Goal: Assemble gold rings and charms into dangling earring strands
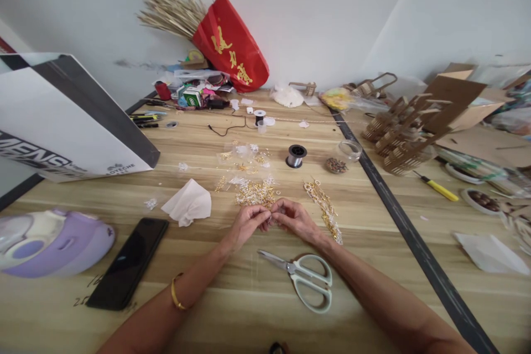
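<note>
My left hand [248, 222] and my right hand [295, 218] meet fingertip to fingertip over the wooden table [232, 298], both pinched on a tiny gold piece too small to name. Just beyond them lies a heap of small gold findings [254, 193]. A strand of gold pieces [326, 209] runs along the table right of my right hand. White-handled scissors [305, 276] lie between my forearms. A gold bangle [176, 294] circles my left wrist.
A black phone [128, 263], a purple device [50, 240] and a crumpled tissue [188, 203] lie at the left. A wire spool [296, 155] and a small glass jar [349, 150] stand farther back. A white-and-black bag [62, 121], a red bag [232, 44] and cardboard baskets [398, 127] ring the table.
</note>
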Available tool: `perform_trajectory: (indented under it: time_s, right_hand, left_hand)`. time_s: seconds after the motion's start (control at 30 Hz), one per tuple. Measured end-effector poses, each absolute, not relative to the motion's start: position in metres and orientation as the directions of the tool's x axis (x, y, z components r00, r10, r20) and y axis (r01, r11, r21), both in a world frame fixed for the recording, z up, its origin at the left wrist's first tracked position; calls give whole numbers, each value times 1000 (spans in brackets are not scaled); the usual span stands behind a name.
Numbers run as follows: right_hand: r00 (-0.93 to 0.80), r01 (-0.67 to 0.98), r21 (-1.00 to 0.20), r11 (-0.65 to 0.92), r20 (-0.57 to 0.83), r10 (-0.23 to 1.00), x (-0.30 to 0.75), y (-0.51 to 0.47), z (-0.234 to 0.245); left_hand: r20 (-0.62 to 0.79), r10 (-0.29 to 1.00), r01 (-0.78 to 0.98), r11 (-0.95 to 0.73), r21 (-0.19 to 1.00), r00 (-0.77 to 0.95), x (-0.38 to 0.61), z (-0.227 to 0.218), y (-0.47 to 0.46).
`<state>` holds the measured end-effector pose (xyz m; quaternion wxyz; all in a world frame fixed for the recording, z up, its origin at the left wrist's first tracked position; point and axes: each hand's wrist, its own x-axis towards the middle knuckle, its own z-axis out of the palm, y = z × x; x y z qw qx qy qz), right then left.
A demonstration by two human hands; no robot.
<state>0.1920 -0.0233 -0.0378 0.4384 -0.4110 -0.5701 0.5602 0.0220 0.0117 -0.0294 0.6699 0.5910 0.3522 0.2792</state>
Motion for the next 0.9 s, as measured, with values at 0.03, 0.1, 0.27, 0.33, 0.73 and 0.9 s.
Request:
perform_trajectory:
  time_s: [0.03, 0.1, 0.27, 0.33, 0.73, 0.9]
  right_hand:
    - [-281, -15, -999, 42, 44, 959, 192, -23, -37]
    - [-282, -5, -999, 54, 53, 958, 192, -24, -36]
    - [-264, 32, -997, 67, 56, 963, 192, -24, -35]
    - [-259, 43, -997, 66, 52, 964, 192, -24, -35]
    - [-266, 23, -999, 46, 38, 963, 192, -24, -33]
    - [-293, 4, -998, 55, 51, 955, 193, -24, -36]
  left_hand:
    - [-143, 790, 49, 142, 989, 596, 22, -30, 12]
    - [-145, 790, 61, 135, 989, 596, 22, -32, 12]
    - [-155, 788, 90, 126, 988, 596, 21, -31, 12]
    - [-159, 788, 89, 132, 987, 595, 20, -29, 11]
    - [-170, 781, 49, 176, 983, 601, 21, -37, 12]
    - [-146, 784, 44, 151, 988, 603, 20, -36, 11]
